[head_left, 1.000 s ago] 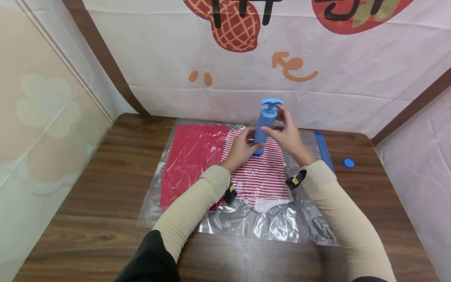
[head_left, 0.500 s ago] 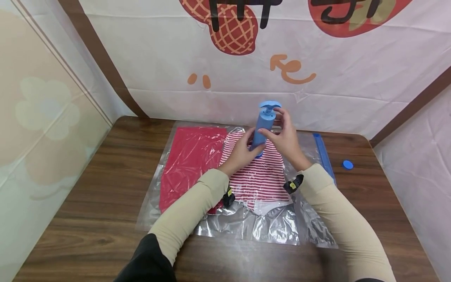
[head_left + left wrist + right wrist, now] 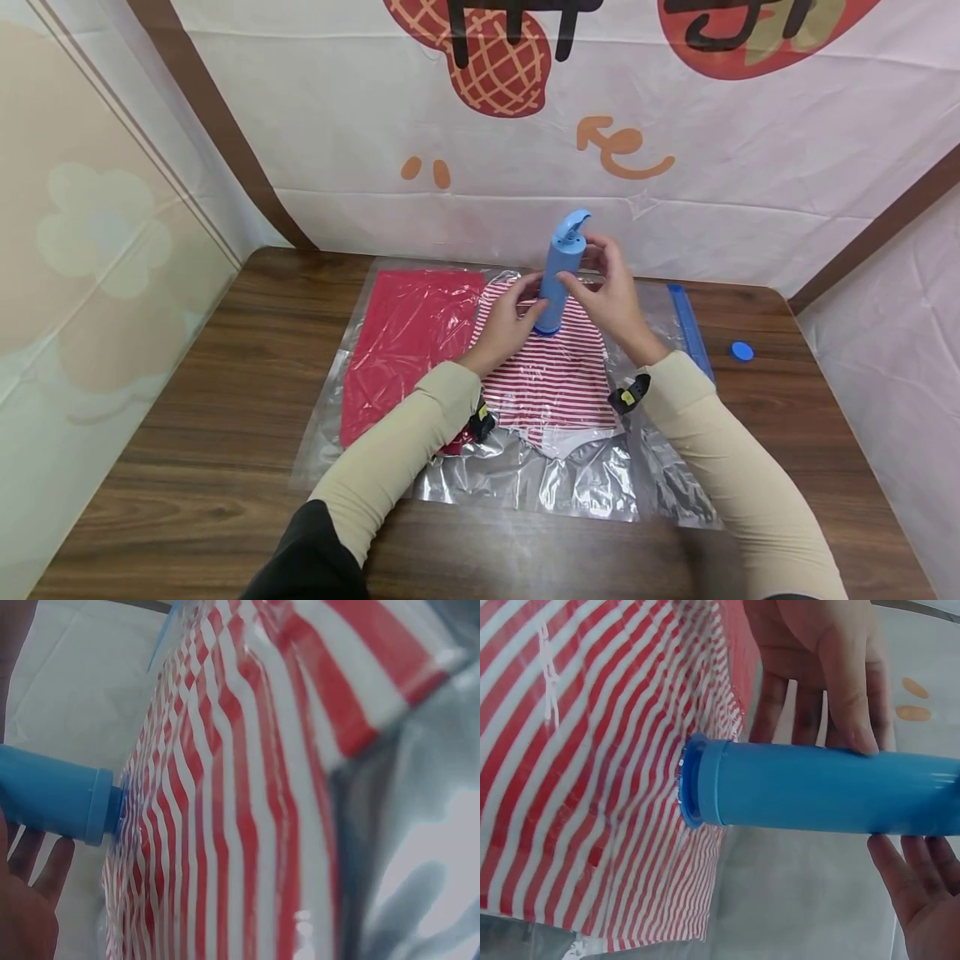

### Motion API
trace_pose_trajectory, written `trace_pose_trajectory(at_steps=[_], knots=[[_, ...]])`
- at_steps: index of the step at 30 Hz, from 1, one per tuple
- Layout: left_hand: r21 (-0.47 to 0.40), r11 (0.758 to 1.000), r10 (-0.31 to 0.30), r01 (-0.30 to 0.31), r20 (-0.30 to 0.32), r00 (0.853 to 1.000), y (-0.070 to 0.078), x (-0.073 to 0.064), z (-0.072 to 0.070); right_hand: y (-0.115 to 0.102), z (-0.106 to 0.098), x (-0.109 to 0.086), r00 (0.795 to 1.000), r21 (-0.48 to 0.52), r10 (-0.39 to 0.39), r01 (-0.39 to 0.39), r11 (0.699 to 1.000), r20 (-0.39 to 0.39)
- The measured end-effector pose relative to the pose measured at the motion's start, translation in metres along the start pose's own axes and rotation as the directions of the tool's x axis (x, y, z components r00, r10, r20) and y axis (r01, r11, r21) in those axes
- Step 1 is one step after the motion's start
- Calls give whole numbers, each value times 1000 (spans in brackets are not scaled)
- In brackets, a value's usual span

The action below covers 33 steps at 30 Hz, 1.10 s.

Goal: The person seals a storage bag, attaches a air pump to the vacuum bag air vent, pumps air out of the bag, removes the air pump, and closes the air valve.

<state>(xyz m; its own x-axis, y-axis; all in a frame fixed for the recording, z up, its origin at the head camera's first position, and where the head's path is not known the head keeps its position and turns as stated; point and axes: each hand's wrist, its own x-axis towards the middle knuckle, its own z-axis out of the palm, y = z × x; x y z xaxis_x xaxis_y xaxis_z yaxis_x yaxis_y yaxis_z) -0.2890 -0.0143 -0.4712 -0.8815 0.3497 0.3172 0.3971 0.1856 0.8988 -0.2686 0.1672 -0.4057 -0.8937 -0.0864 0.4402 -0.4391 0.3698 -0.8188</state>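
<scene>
A blue hand pump (image 3: 557,279) stands slightly tilted on a clear vacuum storage bag (image 3: 525,492). Its lower end meets a round blue valve (image 3: 691,780) over a red-and-white striped garment (image 3: 555,387) inside the bag. My left hand (image 3: 502,329) holds the lower barrel from the left, its thumb against the side in the right wrist view. Higher up, my right hand (image 3: 615,304) grips the barrel between thumb and fingers from the right. The pump's T-shaped handle (image 3: 574,222) sits low on the barrel, untouched by either hand. Folded red cloth (image 3: 408,342) lies in the bag's left half.
A small blue cap (image 3: 742,352) lies on the wooden table (image 3: 187,442) to the right of the bag. Along the bag's right edge runs a blue strip (image 3: 690,329). A printed fabric backdrop (image 3: 337,108) rises behind the table.
The pump has turned about its long axis, so its handle, seen broadside before, now appears nearly end-on. My left hand has shifted slightly left; the right stays at the upper barrel.
</scene>
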Motion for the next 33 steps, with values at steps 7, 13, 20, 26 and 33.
trace_pose_trajectory(at_steps=[7,13,20,26,33], knots=[[16,1000,-1,2,-36,999,0,4,2,-14,4,-3,1000,32,25,-25,999,11],[3,1000,-20,20,-26,999,1,6,4,-33,6,-6,999,60,33,-35,998,24],[1,1000,-30,30,6,1000,1,8,8,-35,11,-5,997,52,67,-69,996,25],[17,999,-42,41,18,999,1,10,12,-28,12,-3,998,50,65,-66,997,21],[25,999,-39,38,43,998,1,9,10,-33,9,-4,997,65,79,-80,995,22]])
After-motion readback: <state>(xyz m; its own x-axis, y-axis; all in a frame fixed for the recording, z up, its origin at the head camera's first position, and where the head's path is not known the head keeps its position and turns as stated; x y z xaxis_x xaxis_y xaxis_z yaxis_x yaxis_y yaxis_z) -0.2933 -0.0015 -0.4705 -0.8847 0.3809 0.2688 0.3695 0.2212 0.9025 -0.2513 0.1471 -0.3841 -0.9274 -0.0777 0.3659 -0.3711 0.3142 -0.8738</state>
